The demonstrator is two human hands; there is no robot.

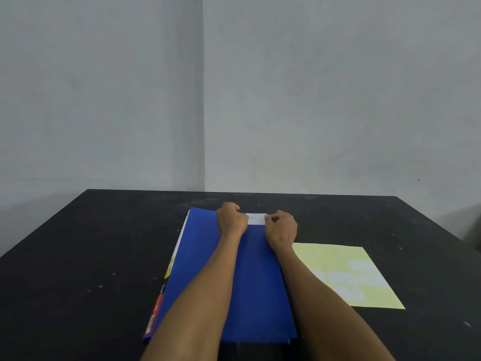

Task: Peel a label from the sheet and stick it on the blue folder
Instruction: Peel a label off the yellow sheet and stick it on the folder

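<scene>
Two hands, left (pixel 231 220) and right (pixel 281 228), pinch the short ends of a white label (pixel 256 219) lying crosswise at the far end of the blue folder (pixel 250 282), whose long axis runs up-frame. Right of it lies the yellow label sheet (pixel 346 272), on the black worktop (pixel 78 256) below grey walls (pixel 104 87).

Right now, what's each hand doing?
Left hand: closed, pinching the white label's left end.
Right hand: closed, pinching its right end.
</scene>
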